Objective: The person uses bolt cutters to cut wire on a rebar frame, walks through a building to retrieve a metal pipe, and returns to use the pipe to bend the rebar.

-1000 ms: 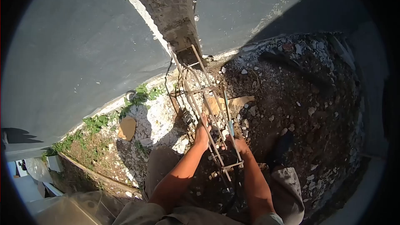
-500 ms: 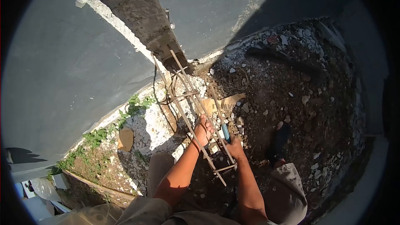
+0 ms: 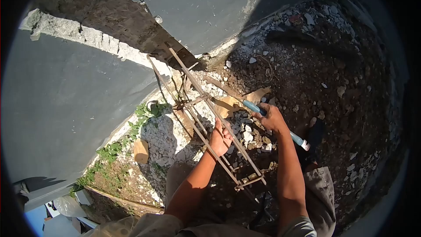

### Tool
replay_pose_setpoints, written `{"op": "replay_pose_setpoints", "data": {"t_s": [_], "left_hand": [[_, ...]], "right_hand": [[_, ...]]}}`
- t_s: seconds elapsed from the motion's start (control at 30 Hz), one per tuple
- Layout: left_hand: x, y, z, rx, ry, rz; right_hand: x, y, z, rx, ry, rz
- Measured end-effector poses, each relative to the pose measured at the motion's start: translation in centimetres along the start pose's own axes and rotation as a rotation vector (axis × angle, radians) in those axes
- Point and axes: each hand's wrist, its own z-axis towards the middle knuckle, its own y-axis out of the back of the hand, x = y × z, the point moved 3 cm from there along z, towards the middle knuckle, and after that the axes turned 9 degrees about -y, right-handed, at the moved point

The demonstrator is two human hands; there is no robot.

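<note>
A long, narrow rebar cage [image 3: 237,144] of rusty bars tied by cross ties slants from the wall gap down toward my body. My left hand [image 3: 220,138] reaches in between its long bars, fingers closed around the right-hand one. My right hand [image 3: 271,117] grips the blue handle of a blue-handled metal bar [image 3: 252,106], to the right of the cage. The bar's rusty end points up-left toward the cage; its handle runs down-right past my wrist. Part of the handle is hidden behind my right hand and forearm.
Grey walls [image 3: 96,74] meet at a broken-out concrete gap [image 3: 118,17]. White rubble [image 3: 175,142] and dark soil [image 3: 302,83] cover the ground. Torn cardboard [image 3: 226,106] lies behind the cage. Weeds [image 3: 112,150] grow along the left wall, and my foot [image 3: 315,138] stands at right.
My right hand has moved up and right, away from the cage, swinging the blue-handled bar to a flatter slant. My left hand keeps its hold on the cage. The view has shifted.
</note>
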Motion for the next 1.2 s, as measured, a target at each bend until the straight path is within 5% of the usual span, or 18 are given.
{"op": "replay_pose_setpoints", "data": {"t_s": [0.43, 0.73, 0.9, 1.07, 1.17, 1.2], "left_hand": [[-0.5, -1.2, -0.6, 0.037, -0.005, -0.025], [-0.6, -1.4, -0.7, 0.016, -0.002, -0.017], [0.3, -0.3, -0.2, -0.090, 0.020, -0.067], [-0.5, -1.4, -0.8, -0.058, 0.026, -0.011], [-0.1, -0.9, -0.3, 0.003, -0.013, -0.006], [0.2, -0.4, 0.1, -0.001, -0.002, -0.010]], "right_hand": [[1.4, -0.7, 8.3, 0.240, 0.115, -0.164], [1.0, -2.0, 10.5, 0.323, 0.161, 0.015], [2.4, -0.6, 7.6, 0.004, 0.157, -0.191], [2.8, -0.4, 5.8, 0.047, 0.116, -0.207], [4.7, 1.4, 4.7, -0.062, 0.298, -0.271], [8.2, 3.0, 2.8, -0.001, 0.152, -0.371]]}}
